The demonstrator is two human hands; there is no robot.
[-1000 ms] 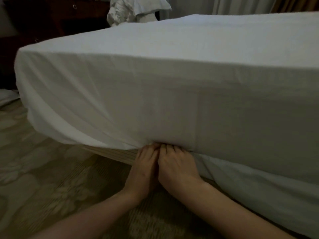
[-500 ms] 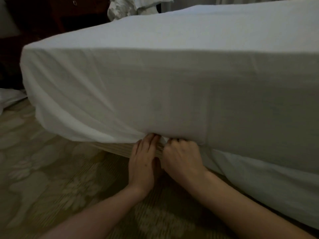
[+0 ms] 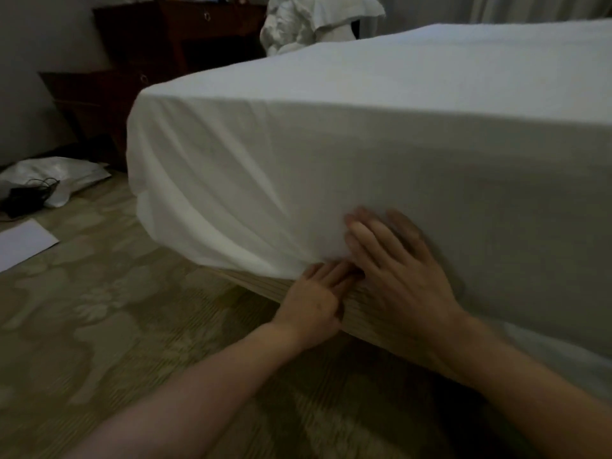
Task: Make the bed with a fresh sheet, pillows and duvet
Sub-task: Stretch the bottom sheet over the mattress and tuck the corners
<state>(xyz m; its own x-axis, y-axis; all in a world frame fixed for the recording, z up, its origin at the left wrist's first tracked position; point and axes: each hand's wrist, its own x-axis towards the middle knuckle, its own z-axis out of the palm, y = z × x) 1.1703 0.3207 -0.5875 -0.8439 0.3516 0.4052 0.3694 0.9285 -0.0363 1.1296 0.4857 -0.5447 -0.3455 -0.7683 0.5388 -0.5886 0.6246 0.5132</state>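
Sheet (image 3: 331, 160) is what both of my hands are on, low down the near side of the mattress, where the white cloth meets the ribbed bed base (image 3: 357, 313). My right hand (image 3: 394, 266) lies flat against the hanging cloth, fingers straight and slightly spread, palm pressing and gripping nothing. My left hand (image 3: 314, 299) sits just below and to the left of it, touching it; its fingers reach up to the bottom hem, and their tips seem to go under the mattress edge. They look fairly straight, but the tips are hidden, so I cannot tell whether they pinch the cloth or only push it.

What matters for the next move is the line of that hem. It runs from the near right, past my hands, away to the far left, ending at the mattress corner (image 3: 139, 154). Left of my hands the sheet is drawn in diagonal folds toward that corner and looks tucked. Right of them a loose flap of sheet (image 3: 563, 366) hangs down past the base, untucked by my reading. So the work lies to the right along the hem, and my right hand is the nearer one to it.

Farther off, a bundle of white bedding (image 3: 311, 21) is heaped beyond the far edge, beside a dark wooden cabinet (image 3: 185, 38). On the patterned carpet (image 3: 99, 309) at far left lie a white bag (image 3: 59, 175) and a sheet of paper (image 3: 23, 243).
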